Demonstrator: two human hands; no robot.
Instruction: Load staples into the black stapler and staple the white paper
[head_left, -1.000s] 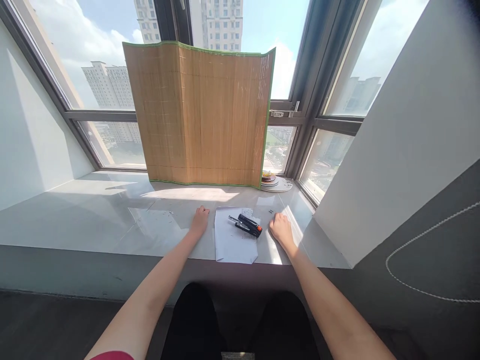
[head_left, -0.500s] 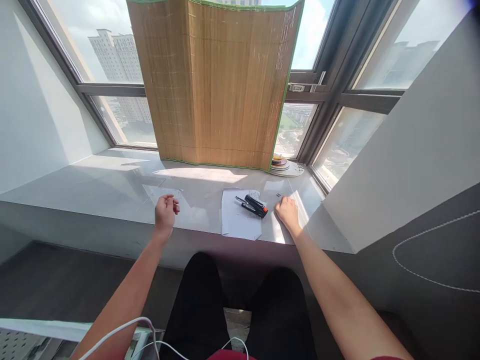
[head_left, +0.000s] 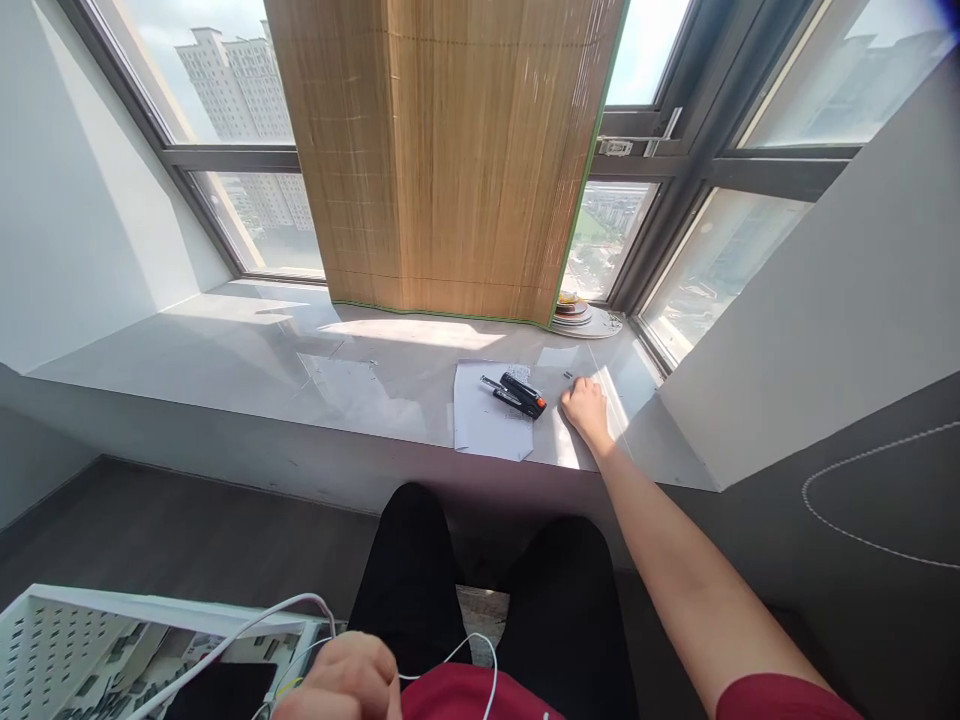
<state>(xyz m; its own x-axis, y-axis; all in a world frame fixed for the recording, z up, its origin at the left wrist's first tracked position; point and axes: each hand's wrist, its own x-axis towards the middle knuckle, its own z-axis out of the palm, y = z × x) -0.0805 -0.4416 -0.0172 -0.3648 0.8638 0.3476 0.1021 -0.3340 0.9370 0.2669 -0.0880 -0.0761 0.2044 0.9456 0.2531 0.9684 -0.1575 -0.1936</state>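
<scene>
My right hand (head_left: pixel 586 410) rests on the pale windowsill with its fingers curled down; what they hold, if anything, is hidden. Just beyond its fingertips lie a few tiny dark pieces (head_left: pixel 568 375), too small to name for sure. To its left, a black stapler (head_left: pixel 517 396) with an orange part lies spread apart on white paper sheets (head_left: pixel 487 425), touched by neither hand. My left hand (head_left: pixel 341 675) is low in front of my body, near the lap, its fingers folded into a fist. Whether something is inside it cannot be seen.
A bamboo blind (head_left: pixel 465 160) hangs before the window down to the windowsill (head_left: pixel 225 365). Stacked plates (head_left: pixel 589 320) stand in the right corner. A white perforated basket (head_left: pixel 75 600) of assorted items is at lower left. A white cable (head_left: pixel 255 625) crosses nearby; a beaded cord (head_left: pixel 840 537) hangs right.
My left hand has left the windowsill and come down and back toward my body, above the lap. My right hand stays in place on the sill. The view has tilted slightly downward.
</scene>
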